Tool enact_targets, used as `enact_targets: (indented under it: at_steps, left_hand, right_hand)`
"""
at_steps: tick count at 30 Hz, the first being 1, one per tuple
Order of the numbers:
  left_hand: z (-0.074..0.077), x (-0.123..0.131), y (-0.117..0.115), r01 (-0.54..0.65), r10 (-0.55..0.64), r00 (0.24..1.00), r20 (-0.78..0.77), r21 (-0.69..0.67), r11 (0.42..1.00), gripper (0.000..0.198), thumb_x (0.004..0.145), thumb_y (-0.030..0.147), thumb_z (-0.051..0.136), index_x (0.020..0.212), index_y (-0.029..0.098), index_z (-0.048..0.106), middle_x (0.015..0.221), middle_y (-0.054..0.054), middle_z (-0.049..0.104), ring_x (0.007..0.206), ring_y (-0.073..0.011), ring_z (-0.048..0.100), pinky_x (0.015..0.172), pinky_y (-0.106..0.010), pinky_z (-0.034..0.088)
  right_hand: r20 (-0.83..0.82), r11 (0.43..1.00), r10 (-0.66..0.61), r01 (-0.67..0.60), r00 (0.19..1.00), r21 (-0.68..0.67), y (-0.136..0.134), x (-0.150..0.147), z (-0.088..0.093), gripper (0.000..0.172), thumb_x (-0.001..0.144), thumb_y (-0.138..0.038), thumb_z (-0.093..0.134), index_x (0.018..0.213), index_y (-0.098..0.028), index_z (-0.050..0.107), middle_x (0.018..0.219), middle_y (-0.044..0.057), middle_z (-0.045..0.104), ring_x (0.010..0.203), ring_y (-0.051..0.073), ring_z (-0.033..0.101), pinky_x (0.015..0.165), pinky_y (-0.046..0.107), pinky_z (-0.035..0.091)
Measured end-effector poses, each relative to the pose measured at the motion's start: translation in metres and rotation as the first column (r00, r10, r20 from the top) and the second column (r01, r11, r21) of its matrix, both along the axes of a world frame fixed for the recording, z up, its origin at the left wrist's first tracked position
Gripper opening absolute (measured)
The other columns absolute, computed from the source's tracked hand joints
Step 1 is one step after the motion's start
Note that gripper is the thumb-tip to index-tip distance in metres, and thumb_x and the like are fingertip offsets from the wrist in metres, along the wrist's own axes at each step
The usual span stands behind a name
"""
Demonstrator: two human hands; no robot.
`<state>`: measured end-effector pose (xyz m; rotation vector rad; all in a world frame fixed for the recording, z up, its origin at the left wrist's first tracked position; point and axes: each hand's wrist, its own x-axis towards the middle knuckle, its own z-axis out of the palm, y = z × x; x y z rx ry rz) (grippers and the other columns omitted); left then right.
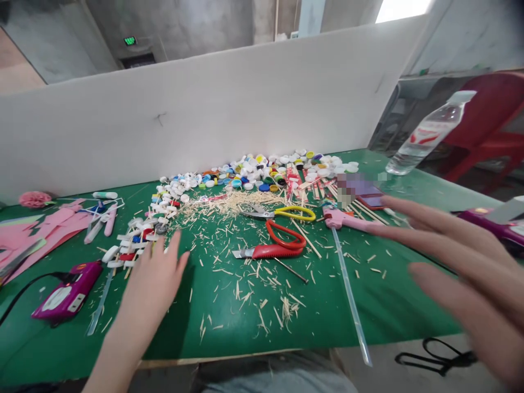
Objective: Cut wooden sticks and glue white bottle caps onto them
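Observation:
My left hand (153, 281) reaches over the green table with its fingers stretched out. Its fingertips are at a cluster of white and red bottle caps on small sticks (126, 254); whether they touch is hidden. On the right, my right hand (462, 262) is held up with its fingers spread, close to the camera. Its fingertips overlap the end of a pink glue gun (346, 219), and contact cannot be made out. From the gun a clear glue stick (352, 300) runs towards the table's front edge. Between my hands lie yellow-and-orange-handled scissors (286, 234) and a red utility knife (268, 251).
Many bottle caps (262, 172) are heaped along a white board (245, 109). Wood shavings (229, 204) litter the green table (196, 327). Left are a purple device (69, 292) with a cable and pink paper (53, 234). A water bottle (432, 134) stands back right, beside a phone (362, 191).

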<state>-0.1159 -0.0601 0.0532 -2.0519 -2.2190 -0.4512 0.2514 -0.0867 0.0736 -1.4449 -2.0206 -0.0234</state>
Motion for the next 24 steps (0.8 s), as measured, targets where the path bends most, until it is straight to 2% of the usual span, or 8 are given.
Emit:
enact_targets:
  at_steps: [2,4,7,9,13,16,20,24]
  left_hand:
    - [0.004,-0.015,-0.001,0.032,-0.012,0.996,0.093,-0.213,0.977,0.045,0.089,0.039,0.038,0.122,0.014,0.054,0.122,-0.018,0.058,0.122,-0.0365,0.048,0.098,-0.054,0.038]
    - [0.011,-0.016,-0.009,0.109,-0.037,0.975,0.218,-0.327,0.939,0.047,0.091,0.045,0.031,0.127,0.021,0.05,0.109,-0.01,0.067,0.101,-0.0262,0.063,0.089,-0.042,0.049]
    - [0.025,-0.004,-0.025,0.384,-0.046,0.82,0.571,-0.488,0.784,0.051,0.093,0.05,0.023,0.131,0.026,0.046,0.087,-0.002,0.07,0.074,-0.0159,0.067,0.076,-0.03,0.053]
    - [0.033,0.002,-0.031,0.461,-0.06,0.777,0.626,-0.502,0.731,0.05,0.092,0.052,0.025,0.128,0.027,0.049,0.085,0.0,0.07,0.075,-0.0152,0.066,0.076,-0.028,0.053]
    - [0.035,0.0,-0.03,0.257,-0.035,0.902,0.43,-0.471,0.844,0.05,0.089,0.056,0.032,0.125,0.03,0.053,0.096,-0.002,0.07,0.091,-0.0199,0.066,0.081,-0.032,0.052]
    - [0.03,0.0,-0.026,0.131,0.005,0.95,0.312,-0.414,0.901,0.049,0.087,0.058,0.035,0.122,0.031,0.055,0.109,-0.003,0.068,0.1,-0.023,0.064,0.083,-0.036,0.052]
    - [0.02,0.011,-0.027,0.163,-0.054,0.957,0.286,-0.372,0.914,0.046,0.087,0.057,0.038,0.12,0.032,0.058,0.119,-0.002,0.064,0.107,-0.0226,0.061,0.09,-0.037,0.05]
    - [0.012,0.023,-0.028,0.257,-0.161,0.946,0.282,-0.349,0.901,0.044,0.088,0.053,0.038,0.121,0.031,0.058,0.12,-0.004,0.063,0.105,-0.0219,0.062,0.082,-0.033,0.053]
  right_hand:
    - [0.076,0.998,0.05,-0.054,0.996,0.045,0.011,-0.015,0.01,0.038,0.088,-0.042,0.037,0.125,-0.049,0.042,0.144,-0.008,0.035,0.134,0.027,0.027,0.109,0.054,0.027]
    - [0.134,0.994,0.104,-0.107,0.985,0.011,0.014,-0.02,0.009,0.038,0.088,-0.042,0.037,0.125,-0.047,0.043,0.145,-0.008,0.033,0.135,0.025,0.026,0.108,0.052,0.028]
    - [0.19,0.99,0.142,-0.137,0.971,-0.037,0.014,-0.016,0.0,0.038,0.088,-0.043,0.037,0.125,-0.043,0.045,0.147,-0.008,0.031,0.135,0.024,0.026,0.108,0.049,0.032]
    - [0.21,0.99,0.143,-0.14,0.967,-0.033,0.014,-0.01,-0.003,0.038,0.088,-0.043,0.037,0.125,-0.042,0.046,0.146,-0.008,0.032,0.134,0.024,0.027,0.107,0.049,0.034]
    - [0.206,0.989,0.143,-0.146,0.968,0.001,0.019,-0.005,0.0,0.035,0.089,-0.042,0.038,0.123,-0.039,0.048,0.142,-0.004,0.04,0.131,0.024,0.034,0.104,0.048,0.038]
    - [0.233,0.979,0.187,-0.2,0.954,0.034,0.023,-0.012,0.0,0.031,0.09,-0.038,0.039,0.117,-0.034,0.053,0.126,0.0,0.056,0.12,0.022,0.049,0.096,0.042,0.046]
    - [0.327,0.958,0.262,-0.286,0.908,0.026,0.043,-0.037,-0.008,0.03,0.093,-0.036,0.035,0.104,-0.023,0.06,0.106,0.005,0.065,0.101,0.022,0.059,0.086,0.04,0.049]
    - [0.441,0.976,0.213,-0.206,0.872,-0.064,0.087,-0.063,-0.017,0.036,0.094,-0.033,0.03,0.104,-0.018,0.06,0.103,0.01,0.065,0.098,0.024,0.058,0.084,0.041,0.045]
